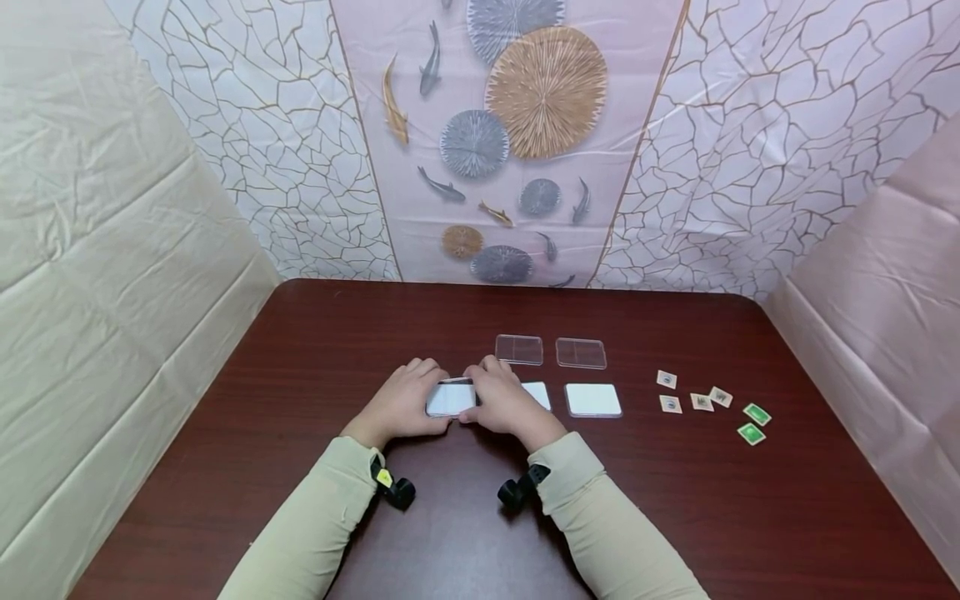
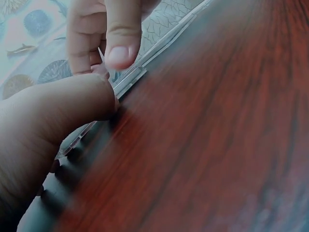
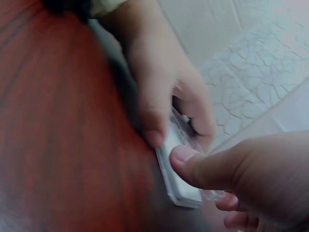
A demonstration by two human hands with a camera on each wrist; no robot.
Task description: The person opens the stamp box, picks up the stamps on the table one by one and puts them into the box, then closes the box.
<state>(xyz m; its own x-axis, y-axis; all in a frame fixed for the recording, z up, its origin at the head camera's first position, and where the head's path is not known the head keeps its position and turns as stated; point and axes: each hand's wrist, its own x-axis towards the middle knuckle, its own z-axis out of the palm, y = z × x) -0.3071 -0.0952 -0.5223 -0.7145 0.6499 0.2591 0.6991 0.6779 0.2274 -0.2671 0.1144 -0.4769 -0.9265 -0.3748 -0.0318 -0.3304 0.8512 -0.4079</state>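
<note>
Together, hands (image 1: pixel 405 402) grip a case (image 1: pixel 450 401); head view alone shows green tiles (image 1: pixel 751 433) right of it, past a hand-blocked box (image 1: pixel 537 395).

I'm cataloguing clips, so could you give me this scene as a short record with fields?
Held: clear case with white face, between left hand and right hand
Other white slabs: two, one partly hidden by right hand
Clear panels: two, side by side beyond the slabs
Right side: four small pale squares, two small green squares
Surface: reddish-brown table
</note>
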